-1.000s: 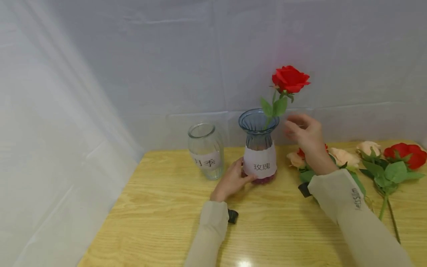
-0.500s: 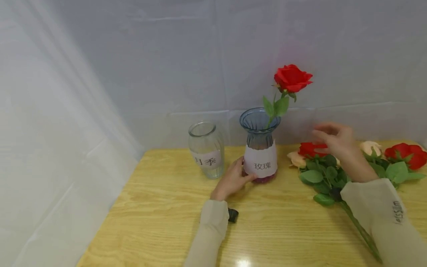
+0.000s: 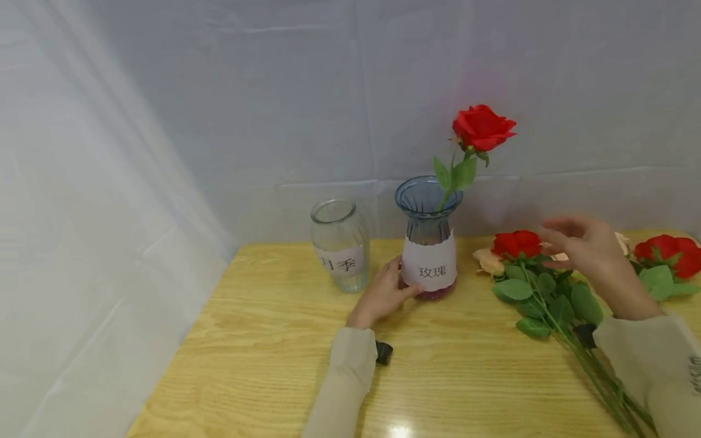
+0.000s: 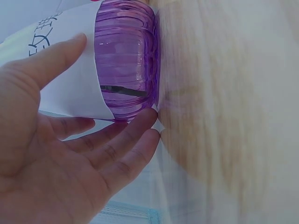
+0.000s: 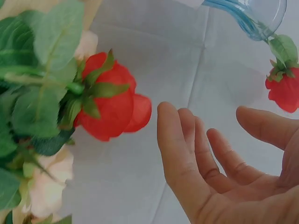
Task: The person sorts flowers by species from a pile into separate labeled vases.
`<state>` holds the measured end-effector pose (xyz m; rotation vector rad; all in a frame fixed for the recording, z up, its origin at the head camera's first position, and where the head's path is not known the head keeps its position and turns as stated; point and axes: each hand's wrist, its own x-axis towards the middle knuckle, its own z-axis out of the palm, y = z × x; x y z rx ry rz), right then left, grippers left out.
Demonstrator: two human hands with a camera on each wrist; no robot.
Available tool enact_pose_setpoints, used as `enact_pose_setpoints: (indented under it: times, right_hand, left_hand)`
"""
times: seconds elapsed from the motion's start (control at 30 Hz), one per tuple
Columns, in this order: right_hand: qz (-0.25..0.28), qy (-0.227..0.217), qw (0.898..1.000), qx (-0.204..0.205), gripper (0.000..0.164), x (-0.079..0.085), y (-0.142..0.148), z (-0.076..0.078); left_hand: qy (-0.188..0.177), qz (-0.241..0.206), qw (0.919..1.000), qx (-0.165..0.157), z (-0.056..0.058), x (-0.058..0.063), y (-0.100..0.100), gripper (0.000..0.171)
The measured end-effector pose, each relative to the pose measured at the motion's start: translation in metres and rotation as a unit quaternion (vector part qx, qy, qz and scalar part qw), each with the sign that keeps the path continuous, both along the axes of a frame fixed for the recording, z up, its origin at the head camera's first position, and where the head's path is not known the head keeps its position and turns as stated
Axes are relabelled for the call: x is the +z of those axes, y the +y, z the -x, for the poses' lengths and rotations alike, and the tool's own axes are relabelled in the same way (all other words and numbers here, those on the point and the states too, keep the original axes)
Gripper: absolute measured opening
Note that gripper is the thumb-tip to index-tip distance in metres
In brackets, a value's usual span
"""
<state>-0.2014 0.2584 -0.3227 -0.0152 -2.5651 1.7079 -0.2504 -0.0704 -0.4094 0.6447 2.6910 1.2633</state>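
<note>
My left hand [image 3: 385,294] holds the lower part of a blue-rimmed glass vase [image 3: 429,228] from its left side. In the left wrist view the thumb lies on the white paper label [image 4: 70,79], while the other fingers reach behind the purple base [image 4: 124,51]. One red rose [image 3: 483,129] stands tilted in this vase, leaning right. Over the flowers at the right, my right hand [image 3: 594,252] has relaxed, spread fingers and nothing in it. Its fingertips are close to another red rose [image 5: 110,100], which lies stem-down toward me on the table.
A clear glass vase [image 3: 341,246], also labelled, stands left of the blue one. Peach roses [image 3: 489,261] and a further red flower [image 3: 669,254] lie at the right with green leaves and long stems [image 3: 594,380]. A pale cloth [image 3: 285,121] hangs behind the wooden table [image 3: 263,353].
My right hand has moved right and down, away from the rose in the vase to above the lying flowers. The left hand has stayed on the vase.
</note>
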Motion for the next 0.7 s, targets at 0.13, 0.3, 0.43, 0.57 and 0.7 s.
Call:
enact_pose_setpoints:
  times: [0.13, 0.3, 0.43, 0.57, 0.7]
  right_hand:
    - [0.000, 0.005, 1.000, -0.008, 0.056, -0.004, 0.007, -0.007]
    - [-0.019, 0.034, 0.999, -0.035, 0.049, -0.011, 0.013, -0.015]
    - [-0.028, 0.049, 0.998, -0.042, 0.047, -0.015, 0.020, -0.022]
    - [-0.020, 0.055, 0.998, -0.036, 0.030, -0.019, 0.031, -0.031]
    - [-0.013, 0.060, 0.997, -0.049, 0.016, -0.041, 0.058, -0.029]
  left_hand:
    - [-0.003, 0.000, 1.0000, 0.002, -0.001, 0.001, 0.000, 0.075]
    - [-0.006, 0.002, 1.0000, 0.002, 0.000, 0.000, 0.001, 0.076]
    - [-0.004, 0.001, 1.0000, -0.002, 0.001, 0.000, 0.002, 0.076]
    - [-0.008, 0.010, 0.9999, -0.001, 0.001, 0.001, 0.002, 0.077]
    - [-0.009, 0.019, 0.9998, -0.002, 0.001, 0.002, 0.003, 0.078]
